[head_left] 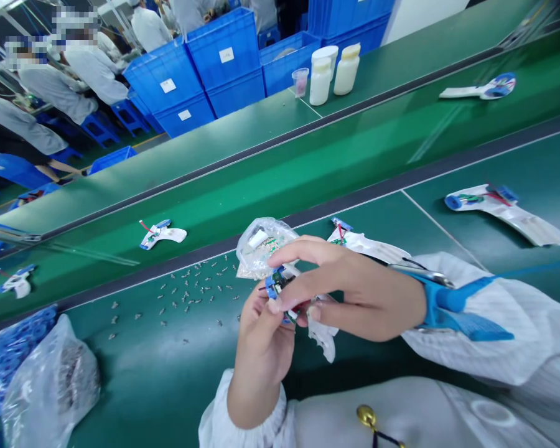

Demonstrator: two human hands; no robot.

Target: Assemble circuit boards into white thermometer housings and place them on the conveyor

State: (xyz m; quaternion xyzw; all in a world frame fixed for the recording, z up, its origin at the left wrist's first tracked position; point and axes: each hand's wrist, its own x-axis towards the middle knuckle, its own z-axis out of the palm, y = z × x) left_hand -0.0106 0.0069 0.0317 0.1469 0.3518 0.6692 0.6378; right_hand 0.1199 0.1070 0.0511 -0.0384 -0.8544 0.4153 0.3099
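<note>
My left hand point(264, 339) is closed around the head of a white pistol-shaped housing point(324, 336) with blue parts and a small circuit board. Its handle points down to the right, partly behind my fingers. From above, my right hand point(354, 286) reaches over, its fingers closed on the same housing near the blue part; what its fingertips pinch exactly is hidden. Just beyond my hands lies a clear plastic bag point(264, 246) of small parts. Another white pistol-shaped housing point(373, 247) with a red wire rests behind my right hand.
Many small metal pieces point(186, 298) are scattered left of my hands. Bags point(51, 386) stand at lower left. More housings lie on the green belt point(261, 180) and at right point(508, 211). White bottles point(320, 81), blue crates point(224, 56) and seated people are beyond.
</note>
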